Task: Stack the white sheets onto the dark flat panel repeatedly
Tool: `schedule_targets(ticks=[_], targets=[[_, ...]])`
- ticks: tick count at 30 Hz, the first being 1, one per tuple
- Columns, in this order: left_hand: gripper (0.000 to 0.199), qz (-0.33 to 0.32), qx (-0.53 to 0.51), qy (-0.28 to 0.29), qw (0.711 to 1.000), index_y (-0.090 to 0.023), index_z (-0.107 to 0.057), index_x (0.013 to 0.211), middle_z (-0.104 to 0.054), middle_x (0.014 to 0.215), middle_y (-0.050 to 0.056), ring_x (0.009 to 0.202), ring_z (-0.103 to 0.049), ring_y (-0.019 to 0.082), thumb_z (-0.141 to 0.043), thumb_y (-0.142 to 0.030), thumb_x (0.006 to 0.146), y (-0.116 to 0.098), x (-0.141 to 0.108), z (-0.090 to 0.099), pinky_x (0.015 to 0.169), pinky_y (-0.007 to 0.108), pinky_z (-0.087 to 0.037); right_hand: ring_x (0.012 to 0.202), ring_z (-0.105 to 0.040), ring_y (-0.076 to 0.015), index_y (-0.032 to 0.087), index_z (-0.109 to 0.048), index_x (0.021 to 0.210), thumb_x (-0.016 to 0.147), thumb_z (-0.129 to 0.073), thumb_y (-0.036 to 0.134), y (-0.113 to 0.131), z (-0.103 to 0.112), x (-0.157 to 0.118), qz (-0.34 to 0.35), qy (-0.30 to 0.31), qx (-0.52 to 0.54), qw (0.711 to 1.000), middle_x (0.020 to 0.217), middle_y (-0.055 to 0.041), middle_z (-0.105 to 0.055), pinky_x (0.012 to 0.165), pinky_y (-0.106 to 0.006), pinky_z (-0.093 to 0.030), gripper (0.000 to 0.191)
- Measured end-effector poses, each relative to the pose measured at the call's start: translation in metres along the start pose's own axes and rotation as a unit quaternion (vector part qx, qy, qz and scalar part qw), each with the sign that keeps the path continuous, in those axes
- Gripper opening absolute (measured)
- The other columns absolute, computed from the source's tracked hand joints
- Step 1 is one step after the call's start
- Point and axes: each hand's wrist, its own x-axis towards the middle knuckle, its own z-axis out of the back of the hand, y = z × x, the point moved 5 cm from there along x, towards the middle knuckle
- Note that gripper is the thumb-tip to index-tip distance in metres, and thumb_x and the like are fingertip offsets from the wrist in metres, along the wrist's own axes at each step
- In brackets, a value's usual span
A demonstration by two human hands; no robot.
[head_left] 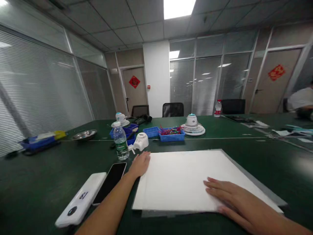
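A large white sheet (181, 182) lies flat on the dark green table (31, 182), with a greyish layer showing beneath its right and front edges. My left hand (140, 164) rests at the sheet's far left corner, its fingers extended and holding nothing. Over the right part of the sheet, my right hand (230, 197) is spread with the palm down and grips nothing. Left of my left forearm are a black-screened phone (111, 181) and a white device (81, 199) marked with a number.
Beyond the sheet stand a water bottle (120, 143), a white housing (141, 141), a blue tray of red wires (171, 135) and a white fan part (192, 125). A metal dish (84, 134) sits at left. A person (302, 99) is at far right.
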Motion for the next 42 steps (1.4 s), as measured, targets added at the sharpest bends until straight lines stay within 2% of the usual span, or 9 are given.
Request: schedule_targets(ticks=[8, 11, 16, 19, 26, 31, 34, 38, 42], targets=[[0.056, -0.012, 0.005, -0.003, 1.000, -0.018, -0.052, 0.141, -0.047, 0.153, 0.012, 0.146, -0.035, 0.025, -0.046, -0.043, 0.091, -0.008, 0.002, 0.001, 0.121, 0.044, -0.019, 0.140, -0.038, -0.0293, 0.037, -0.037, 0.149, 0.096, -0.051, 0.045, 0.032, -0.002, 0.006, 0.021, -0.040, 0.022, 0.999, 0.155, 0.0011, -0.034, 0.115, -0.047, -0.036, 0.055], [0.055, -0.011, 0.002, -0.003, 1.000, -0.017, -0.051, 0.141, -0.047, 0.153, 0.011, 0.146, -0.035, 0.025, -0.046, -0.039, 0.090, -0.006, 0.005, 0.000, 0.121, 0.047, -0.018, 0.141, -0.037, -0.0290, 0.040, -0.036, 0.150, 0.097, -0.050, 0.044, 0.026, -0.003, 0.005, 0.027, -0.036, 0.018, 0.999, 0.156, 0.0021, -0.032, 0.114, -0.048, -0.037, 0.055], [0.052, -0.008, -0.007, -0.007, 1.000, -0.018, -0.053, 0.139, -0.047, 0.152, 0.010, 0.144, -0.038, 0.025, -0.045, -0.035, 0.090, -0.001, 0.008, -0.002, 0.121, 0.048, -0.020, 0.143, -0.033, -0.0313, 0.042, -0.035, 0.150, 0.096, -0.052, 0.047, -0.001, -0.005, 0.002, 0.021, -0.029, -0.017, 0.999, 0.157, 0.0010, -0.032, 0.114, -0.057, -0.032, 0.056], [0.053, -0.005, -0.010, -0.012, 1.000, -0.018, -0.052, 0.140, -0.047, 0.153, 0.010, 0.144, -0.039, 0.024, -0.047, -0.033, 0.089, 0.001, 0.008, -0.001, 0.121, 0.045, -0.021, 0.141, -0.037, -0.0311, 0.041, -0.039, 0.149, 0.094, -0.055, 0.049, -0.011, -0.005, 0.001, 0.021, -0.034, -0.021, 0.999, 0.157, -0.0006, -0.036, 0.113, -0.055, -0.036, 0.058], [0.058, -0.013, -0.002, -0.005, 1.000, -0.017, -0.048, 0.144, -0.036, 0.159, 0.008, 0.147, -0.033, 0.022, -0.045, -0.039, 0.090, -0.005, 0.005, 0.003, 0.121, 0.039, -0.022, 0.139, -0.042, -0.0308, 0.041, -0.041, 0.147, 0.091, -0.060, 0.044, -0.008, 0.000, 0.000, 0.049, -0.052, -0.008, 0.997, 0.154, -0.0011, -0.040, 0.111, -0.051, -0.041, 0.060], [0.063, -0.021, 0.019, 0.005, 1.000, -0.019, -0.041, 0.149, -0.019, 0.165, 0.008, 0.150, -0.025, 0.024, -0.041, -0.045, 0.092, -0.008, 0.000, 0.003, 0.121, 0.045, -0.019, 0.139, -0.041, -0.0330, 0.040, -0.027, 0.153, 0.090, -0.059, 0.050, -0.005, -0.003, 0.002, 0.030, -0.034, -0.020, 0.999, 0.157, -0.0029, -0.035, 0.110, -0.054, -0.041, 0.072], [0.061, -0.029, 0.034, 0.023, 0.999, -0.024, -0.041, 0.148, -0.029, 0.163, 0.006, 0.150, -0.024, 0.026, -0.033, -0.053, 0.095, -0.009, -0.002, 0.001, 0.121, 0.051, -0.015, 0.139, -0.040, -0.0348, 0.037, -0.022, 0.155, 0.088, -0.061, 0.053, -0.004, -0.004, 0.005, 0.022, -0.059, -0.037, 0.997, 0.158, -0.0048, -0.032, 0.110, -0.056, -0.041, 0.079], [0.061, -0.030, 0.033, 0.027, 0.999, -0.025, -0.043, 0.147, -0.037, 0.159, 0.006, 0.149, -0.026, 0.027, -0.037, -0.055, 0.094, -0.008, -0.001, -0.001, 0.121, 0.053, -0.012, 0.136, -0.044, -0.0348, 0.036, -0.027, 0.155, 0.087, -0.062, 0.053, -0.004, -0.004, 0.007, 0.032, -0.113, -0.089, 0.989, 0.155, -0.0067, -0.037, 0.105, -0.056, -0.046, 0.078], [0.061, -0.029, 0.018, 0.020, 0.999, -0.024, -0.046, 0.145, -0.039, 0.158, 0.006, 0.149, -0.026, 0.027, -0.037, -0.055, 0.094, -0.006, 0.000, -0.002, 0.121, 0.053, -0.012, 0.131, -0.051, -0.0306, 0.037, -0.045, 0.146, 0.087, -0.067, 0.041, 0.009, 0.000, 0.004, 0.141, -0.178, -0.154, 0.962, 0.148, -0.0047, -0.049, 0.105, -0.050, -0.048, 0.063]])
